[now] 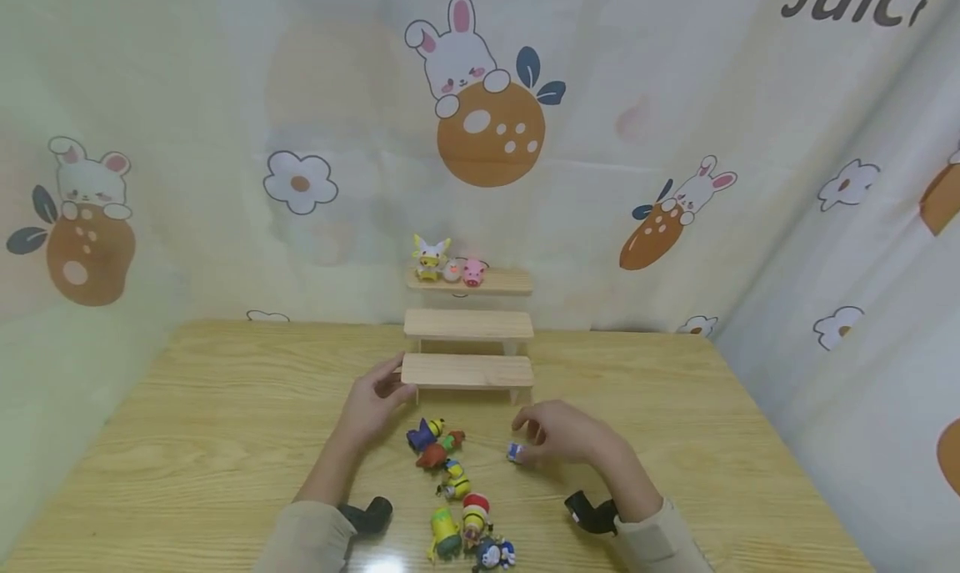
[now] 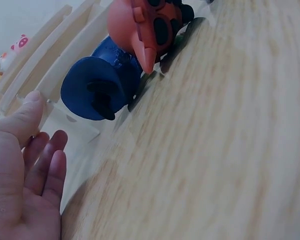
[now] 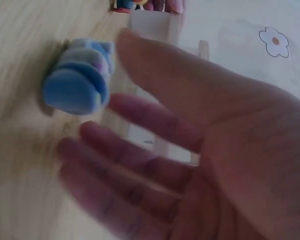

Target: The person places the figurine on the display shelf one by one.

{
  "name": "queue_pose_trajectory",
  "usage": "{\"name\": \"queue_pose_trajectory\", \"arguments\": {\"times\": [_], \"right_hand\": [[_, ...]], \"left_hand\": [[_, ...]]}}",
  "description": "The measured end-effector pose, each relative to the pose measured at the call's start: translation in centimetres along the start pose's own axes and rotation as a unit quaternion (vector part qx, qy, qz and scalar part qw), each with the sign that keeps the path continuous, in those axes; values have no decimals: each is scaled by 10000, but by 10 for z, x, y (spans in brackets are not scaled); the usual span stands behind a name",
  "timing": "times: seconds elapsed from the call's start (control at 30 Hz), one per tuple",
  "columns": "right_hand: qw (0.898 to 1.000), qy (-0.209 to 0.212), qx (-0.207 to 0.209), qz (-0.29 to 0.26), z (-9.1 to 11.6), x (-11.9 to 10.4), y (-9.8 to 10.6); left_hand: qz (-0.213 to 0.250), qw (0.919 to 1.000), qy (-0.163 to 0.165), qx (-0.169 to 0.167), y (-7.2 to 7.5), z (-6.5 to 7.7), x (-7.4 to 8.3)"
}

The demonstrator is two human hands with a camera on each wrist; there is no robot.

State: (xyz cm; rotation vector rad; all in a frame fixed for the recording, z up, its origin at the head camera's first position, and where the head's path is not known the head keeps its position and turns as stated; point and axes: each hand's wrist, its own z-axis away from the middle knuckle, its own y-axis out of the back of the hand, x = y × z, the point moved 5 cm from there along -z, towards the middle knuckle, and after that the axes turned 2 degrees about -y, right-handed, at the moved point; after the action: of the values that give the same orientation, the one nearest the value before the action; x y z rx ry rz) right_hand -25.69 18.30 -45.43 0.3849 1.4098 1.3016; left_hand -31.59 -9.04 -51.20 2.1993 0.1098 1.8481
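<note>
My left hand (image 1: 378, 402) is at the left end of the lowest step of a pale wooden three-tier display stand (image 1: 465, 371). Its fingers look relaxed; whether they touch the stand is unclear. In the left wrist view the thumb (image 2: 30, 112) points toward the stand, near a blue-caped figure (image 2: 100, 82) and a red figure (image 2: 145, 30). Over the table at right, my right hand (image 1: 566, 431) has its fingers spread beside a small blue-and-white toy figure (image 1: 514, 452). The right wrist view shows that figure (image 3: 77, 80) lying on the wood, with a gap to the fingers.
A yellow-and-white figure (image 1: 429, 260), a small white figure (image 1: 452, 270) and a pink pig (image 1: 473, 272) stand on the top tier. Several toy figures lie in front, including a green-and-yellow one (image 1: 445, 533) and a red-and-white-topped one (image 1: 476, 515). A printed curtain (image 1: 360, 248) hangs behind.
</note>
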Motion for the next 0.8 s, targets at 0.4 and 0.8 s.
{"name": "queue_pose_trajectory", "arguments": {"times": [0.4, 0.8], "right_hand": [[9997, -29, 170, 146, -3, 1, -11], [9952, 224, 910, 296, -5, -2, -3]], "left_hand": [[70, 9999, -79, 9, -1, 1, 3], [13, 9999, -102, 30, -1, -1, 2]]}}
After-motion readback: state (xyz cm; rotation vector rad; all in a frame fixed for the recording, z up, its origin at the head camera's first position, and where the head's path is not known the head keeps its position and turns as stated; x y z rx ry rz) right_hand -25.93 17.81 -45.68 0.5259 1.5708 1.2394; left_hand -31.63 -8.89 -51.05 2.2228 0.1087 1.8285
